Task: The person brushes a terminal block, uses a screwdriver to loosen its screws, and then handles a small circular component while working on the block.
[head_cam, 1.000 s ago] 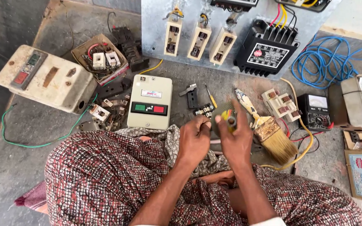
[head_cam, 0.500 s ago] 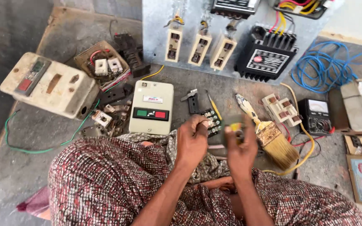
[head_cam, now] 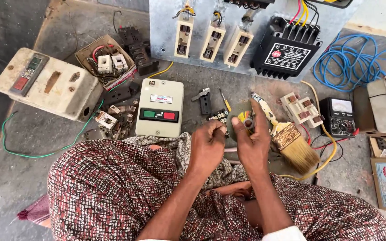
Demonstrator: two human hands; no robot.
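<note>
Left hand [head_cam: 207, 145] curled narrow, contents unclear; right hand [head_cam: 252, 142] pinches a small yellow-and-red part [head_cam: 245, 118]; paintbrush [head_cam: 291, 142] just right; starter box [head_cam: 159, 107] left.

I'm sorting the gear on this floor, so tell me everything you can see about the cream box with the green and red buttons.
The cream box is a rectangular enclosure with rounded corners that looks like plastic or painted metal, lying flat and face up on the concrete floor. A dark strip across its lower half holds a green button on the left and a red one on the right; a small label sits above, with screws at top and bottom. Its cover is closed and slightly grimy. It lies ahead of the patterned cloth, left of both hands, which do not touch it.
</note>
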